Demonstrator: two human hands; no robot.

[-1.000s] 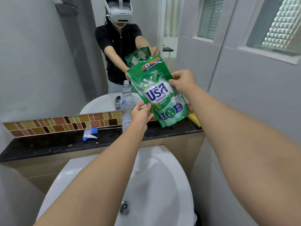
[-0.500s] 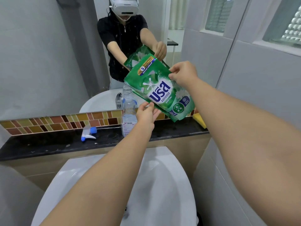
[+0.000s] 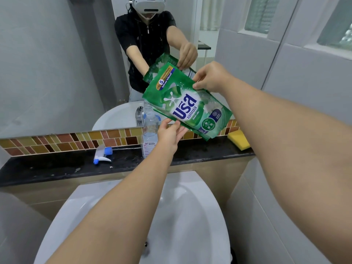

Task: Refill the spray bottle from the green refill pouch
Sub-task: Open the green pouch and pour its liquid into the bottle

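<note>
I hold the green refill pouch [image 3: 187, 103] tilted in the air above the black ledge. My right hand [image 3: 209, 78] pinches its upper right edge. My left hand [image 3: 169, 133] holds its lower left edge, thumb on the front and fingers under it. The clear spray bottle [image 3: 150, 134] stands open-necked on the ledge, just left of my left hand and below the pouch's low corner. Its white and blue spray head [image 3: 102, 156] lies on the ledge to the left.
The black ledge [image 3: 57, 164] runs below a mirror and a tiled strip. A yellow sponge [image 3: 239, 140] lies at the ledge's right end. A white basin [image 3: 190, 216] sits below my arms. Grey tiled walls close in on the right.
The pouch has tipped further toward the left, its top corner lower and nearer the bottle's neck. Both hands kept their hold and shifted slightly with it.
</note>
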